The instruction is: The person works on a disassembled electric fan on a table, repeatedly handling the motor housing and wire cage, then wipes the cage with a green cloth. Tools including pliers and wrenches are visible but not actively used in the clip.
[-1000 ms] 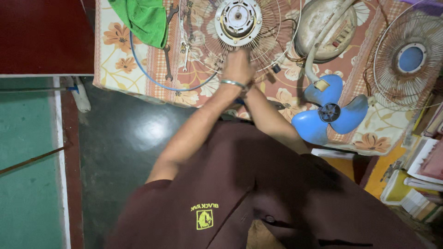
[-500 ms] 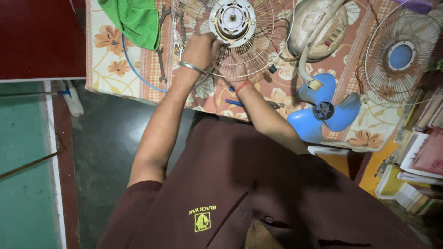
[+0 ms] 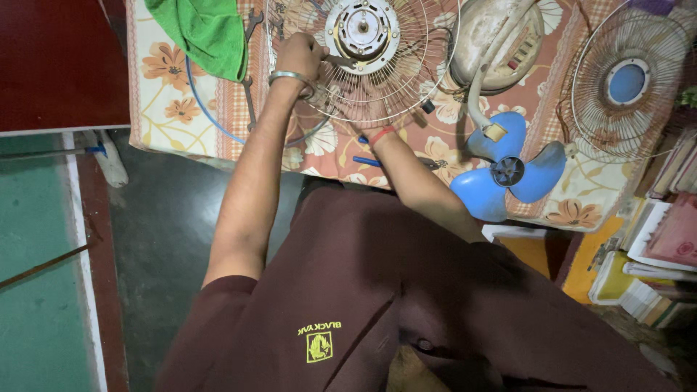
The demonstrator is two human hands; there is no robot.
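You are leaning over a table under a floral orange-and-cream cloth (image 3: 167, 109), beside a dark floor with a green strip. Your left hand (image 3: 299, 54) is curling shut around a thin tool pointing right at the round wire fan guard (image 3: 377, 87) lying flat; your right hand's grip I cannot tell. A blue three-blade fan propeller (image 3: 508, 173) is lying at right.

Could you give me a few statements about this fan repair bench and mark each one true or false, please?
1. The left hand is up at the wire fan guard, beside the motor. True.
2. The blue fan blade is mounted on the motor. False: it lies loose on the floral tablecloth.
3. A green cloth lies at the table's far left. True.
4. The right hand is in plain view. False: only its wrist with a red band shows, at the guard's lower edge.
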